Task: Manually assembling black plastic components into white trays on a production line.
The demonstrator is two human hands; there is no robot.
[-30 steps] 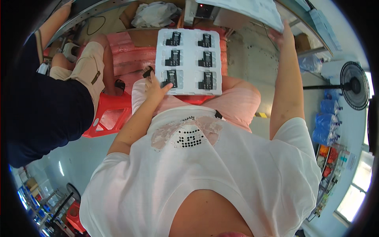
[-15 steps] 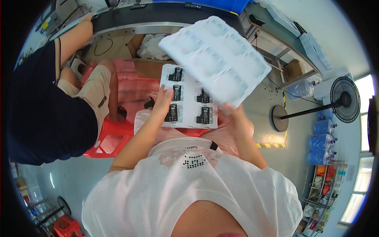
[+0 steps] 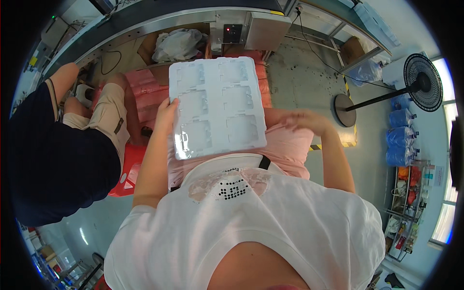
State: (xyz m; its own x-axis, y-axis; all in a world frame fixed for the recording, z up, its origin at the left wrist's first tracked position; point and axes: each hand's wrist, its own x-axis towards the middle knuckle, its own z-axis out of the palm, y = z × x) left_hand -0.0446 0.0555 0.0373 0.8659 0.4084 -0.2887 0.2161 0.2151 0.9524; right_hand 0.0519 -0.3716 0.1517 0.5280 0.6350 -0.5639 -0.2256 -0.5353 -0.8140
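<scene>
A white moulded plastic tray (image 3: 217,106) with six empty pockets lies flat across my lap, over my pink trousers. My left hand (image 3: 166,110) grips its left edge, fingers curled onto the rim. My right hand (image 3: 305,121) is off the tray, just to its right above my thigh, blurred, with fingers spread and nothing in it. The tray with black parts seen earlier is hidden under the white one.
A person in a dark shirt and beige shorts (image 3: 63,145) sits close on my left by a red stool (image 3: 128,169). Pink stacked sheets (image 3: 145,89), a metal bench (image 3: 159,19) and a box with a plastic bag (image 3: 176,43) lie ahead. A standing fan (image 3: 420,82) is at the right.
The empty white tray came down from my raised right hand onto the tray of black parts and covers it. My right hand let go and moved right; my left shifted to the tray's edge.
</scene>
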